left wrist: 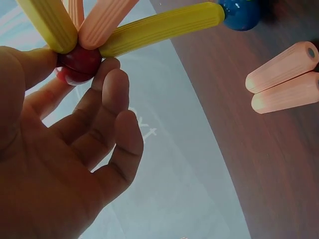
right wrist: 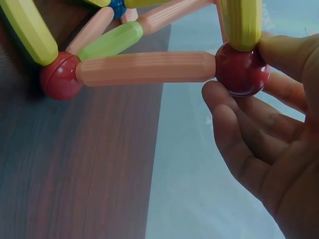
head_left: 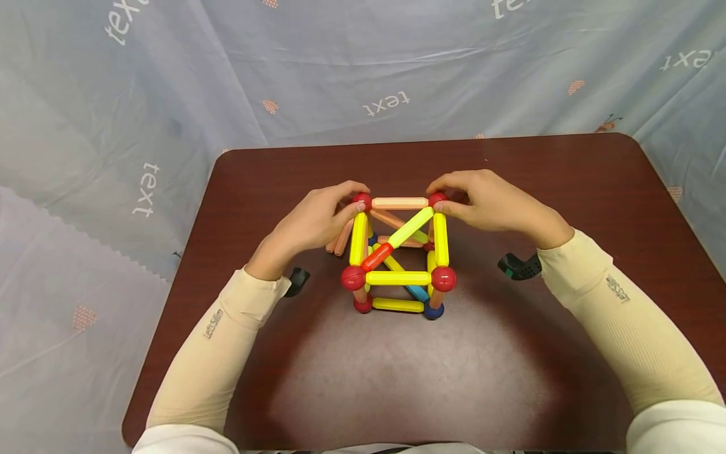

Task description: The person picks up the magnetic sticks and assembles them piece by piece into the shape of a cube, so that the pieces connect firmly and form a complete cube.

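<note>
A cube-shaped frame of magnetic rods and balls stands on the table in the head view. My left hand pinches the far left top red ball between thumb and fingers. At the far right top corner, my right hand grips another red ball the same way. An orange rod spans these two balls. Yellow rods run toward the near red balls, and a yellow-and-red diagonal crosses the top. Below, a blue ball marks the near right corner.
Two loose orange rods lie side by side on the table, left of the frame. Dark wrist devices stick out beside both forearms. A pale printed cloth hangs behind the brown table.
</note>
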A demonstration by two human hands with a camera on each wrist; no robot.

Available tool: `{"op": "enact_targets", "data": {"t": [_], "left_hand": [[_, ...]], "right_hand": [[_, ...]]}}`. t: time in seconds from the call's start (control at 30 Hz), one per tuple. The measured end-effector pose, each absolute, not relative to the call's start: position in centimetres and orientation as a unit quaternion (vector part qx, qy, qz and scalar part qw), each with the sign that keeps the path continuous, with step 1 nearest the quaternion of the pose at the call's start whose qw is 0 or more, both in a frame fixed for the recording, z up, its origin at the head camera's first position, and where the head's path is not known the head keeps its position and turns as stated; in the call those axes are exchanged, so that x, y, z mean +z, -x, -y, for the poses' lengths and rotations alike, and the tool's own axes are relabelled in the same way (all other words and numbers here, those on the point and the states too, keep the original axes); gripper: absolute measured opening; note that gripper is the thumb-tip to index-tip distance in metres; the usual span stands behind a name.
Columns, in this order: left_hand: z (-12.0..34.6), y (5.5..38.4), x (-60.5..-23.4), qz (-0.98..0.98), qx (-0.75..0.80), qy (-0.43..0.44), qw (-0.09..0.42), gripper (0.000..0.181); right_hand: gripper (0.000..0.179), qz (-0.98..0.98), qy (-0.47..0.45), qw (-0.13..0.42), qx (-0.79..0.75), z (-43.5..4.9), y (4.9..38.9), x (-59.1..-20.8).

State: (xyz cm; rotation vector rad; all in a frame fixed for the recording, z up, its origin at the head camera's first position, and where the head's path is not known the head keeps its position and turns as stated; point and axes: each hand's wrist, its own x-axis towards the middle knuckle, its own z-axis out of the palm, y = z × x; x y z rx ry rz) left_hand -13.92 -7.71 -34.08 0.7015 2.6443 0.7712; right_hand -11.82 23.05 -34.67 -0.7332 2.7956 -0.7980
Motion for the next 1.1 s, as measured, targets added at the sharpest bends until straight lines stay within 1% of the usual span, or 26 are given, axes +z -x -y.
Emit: {"op": "enact_targets", "data": {"t": [0.27,0.43,0.53,0.67,0.83,0.97,1.1], "left_hand": [[7.3,15.1,-34.2,-0.920,0.273,-0.238,0.147,0.034],[7.7,15.4,-34.7,-0.921,0.281,-0.222,0.155,0.039],[9.0,15.3,-36.0,-0.928,0.276,-0.196,0.155,0.043],[11.0,15.1,-39.1,-0.949,0.231,-0.160,0.146,0.044],[11.7,14.8,-42.5,-0.967,0.170,-0.129,0.139,0.046],[11.3,14.7,-43.4,-0.973,0.152,-0.116,0.130,0.041],[11.5,14.4,-43.0,-0.979,0.129,-0.106,0.118,0.032]], "right_hand": [[0.032,-0.936,0.216,0.088,-0.265,-23.1,13.3,-34.6],[0.034,-0.938,0.197,0.098,-0.266,-23.2,13.9,-34.8],[0.034,-0.937,0.197,0.101,-0.270,-23.2,14.1,-34.7],[0.034,-0.937,0.195,0.106,-0.270,-23.2,14.4,-34.7],[0.035,-0.938,0.189,0.112,-0.269,-23.2,14.5,-34.6],[0.035,-0.936,0.191,0.115,-0.271,-23.0,14.5,-34.5],[0.035,-0.938,0.191,0.114,-0.266,-22.8,14.4,-34.3]]}}
